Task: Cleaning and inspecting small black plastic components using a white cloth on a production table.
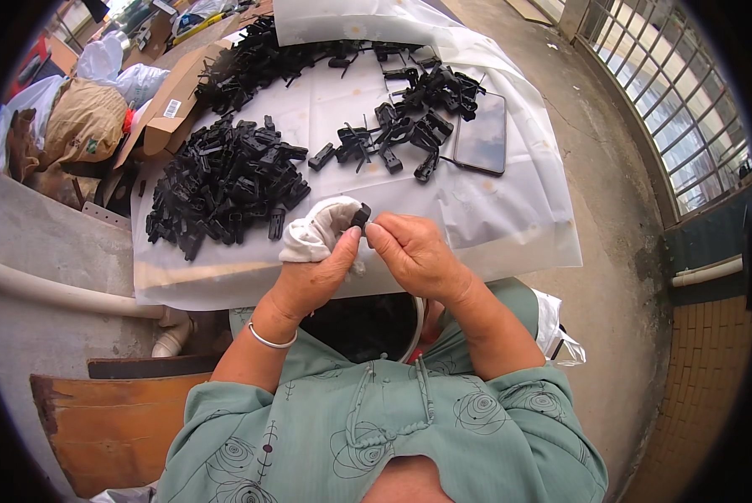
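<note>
My left hand [316, 272] holds a white cloth [313, 232] wrapped over its fingers and pinches a small black plastic part [361, 216] at the top. My right hand [409, 250] meets it from the right, fingertips closed on the same part. Both hands hover over the near edge of a white plastic sheet [493, 210] covering the table. A big heap of black plastic parts [221, 180] lies to the left of my hands. A looser group of black parts [397, 130] lies straight ahead.
A dark phone [482, 134] lies flat on the sheet at the right. More black parts [250, 63] pile beside an open cardboard box [171, 109] at the far left. Sacks and bags [82, 117] sit beyond. A black bucket [368, 323] stands between my knees. A window grille [678, 101] lines the right.
</note>
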`<action>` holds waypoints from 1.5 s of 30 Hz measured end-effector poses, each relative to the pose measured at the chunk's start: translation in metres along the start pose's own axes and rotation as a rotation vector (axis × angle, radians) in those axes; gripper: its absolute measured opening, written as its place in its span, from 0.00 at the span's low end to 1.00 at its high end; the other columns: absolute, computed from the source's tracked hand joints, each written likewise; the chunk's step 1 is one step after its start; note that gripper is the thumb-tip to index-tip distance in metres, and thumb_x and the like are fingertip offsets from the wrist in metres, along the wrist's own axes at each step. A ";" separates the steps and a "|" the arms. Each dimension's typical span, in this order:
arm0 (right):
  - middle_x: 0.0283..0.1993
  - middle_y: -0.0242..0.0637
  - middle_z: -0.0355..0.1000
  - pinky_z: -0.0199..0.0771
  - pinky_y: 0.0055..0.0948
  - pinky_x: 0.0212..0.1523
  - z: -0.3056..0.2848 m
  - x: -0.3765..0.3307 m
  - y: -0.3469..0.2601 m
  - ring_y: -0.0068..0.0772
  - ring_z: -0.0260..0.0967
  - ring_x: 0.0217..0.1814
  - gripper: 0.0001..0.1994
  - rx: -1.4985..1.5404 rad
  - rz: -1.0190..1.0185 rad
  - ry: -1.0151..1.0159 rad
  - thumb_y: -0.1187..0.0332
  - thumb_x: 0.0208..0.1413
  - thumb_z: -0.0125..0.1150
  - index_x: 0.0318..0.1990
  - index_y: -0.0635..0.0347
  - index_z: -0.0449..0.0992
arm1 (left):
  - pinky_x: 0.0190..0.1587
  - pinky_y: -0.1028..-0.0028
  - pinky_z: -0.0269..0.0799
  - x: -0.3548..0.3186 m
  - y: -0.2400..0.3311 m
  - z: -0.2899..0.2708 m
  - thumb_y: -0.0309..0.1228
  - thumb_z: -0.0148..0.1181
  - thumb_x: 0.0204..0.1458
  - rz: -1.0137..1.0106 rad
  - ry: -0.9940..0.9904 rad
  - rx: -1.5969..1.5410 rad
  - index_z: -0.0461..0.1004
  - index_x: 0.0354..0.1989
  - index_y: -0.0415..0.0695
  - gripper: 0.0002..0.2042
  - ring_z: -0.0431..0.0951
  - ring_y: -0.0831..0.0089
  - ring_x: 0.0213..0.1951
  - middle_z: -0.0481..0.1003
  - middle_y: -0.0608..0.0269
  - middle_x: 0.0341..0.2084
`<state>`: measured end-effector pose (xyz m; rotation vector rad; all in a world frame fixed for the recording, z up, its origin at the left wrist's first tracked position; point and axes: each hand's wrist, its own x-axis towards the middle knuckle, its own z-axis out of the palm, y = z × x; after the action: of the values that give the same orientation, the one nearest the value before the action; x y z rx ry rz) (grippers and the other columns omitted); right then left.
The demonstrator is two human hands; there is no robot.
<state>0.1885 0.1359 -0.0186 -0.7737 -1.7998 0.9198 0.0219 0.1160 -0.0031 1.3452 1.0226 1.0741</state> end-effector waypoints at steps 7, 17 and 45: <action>0.16 0.47 0.61 0.60 0.36 0.21 0.016 -0.002 0.007 0.44 0.58 0.16 0.12 0.072 0.178 0.100 0.69 0.55 0.50 0.21 0.65 0.65 | 0.33 0.74 0.72 0.002 -0.013 0.004 0.20 0.53 0.48 0.317 0.063 0.514 0.68 0.44 0.34 0.13 0.75 0.68 0.31 0.73 0.54 0.35; 0.16 0.37 0.61 0.58 0.28 0.21 0.027 0.000 0.017 0.25 0.52 0.17 0.12 0.024 0.213 0.113 0.68 0.57 0.49 0.24 0.65 0.67 | 0.38 0.73 0.70 -0.001 -0.030 0.007 0.21 0.52 0.49 0.290 0.173 0.477 0.67 0.43 0.36 0.12 0.74 0.69 0.32 0.72 0.58 0.31; 0.18 0.40 0.61 0.60 0.30 0.23 0.000 0.002 0.004 0.31 0.55 0.18 0.10 0.027 0.083 -0.127 0.68 0.57 0.51 0.27 0.65 0.68 | 0.38 0.79 0.63 -0.001 0.000 -0.002 0.23 0.43 0.50 -0.031 -0.074 0.174 0.62 0.45 0.39 0.12 0.64 0.77 0.33 0.65 0.64 0.34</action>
<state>0.1880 0.1398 -0.0210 -0.7924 -1.8724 1.0667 0.0196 0.1152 -0.0029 1.4924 1.0979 0.9227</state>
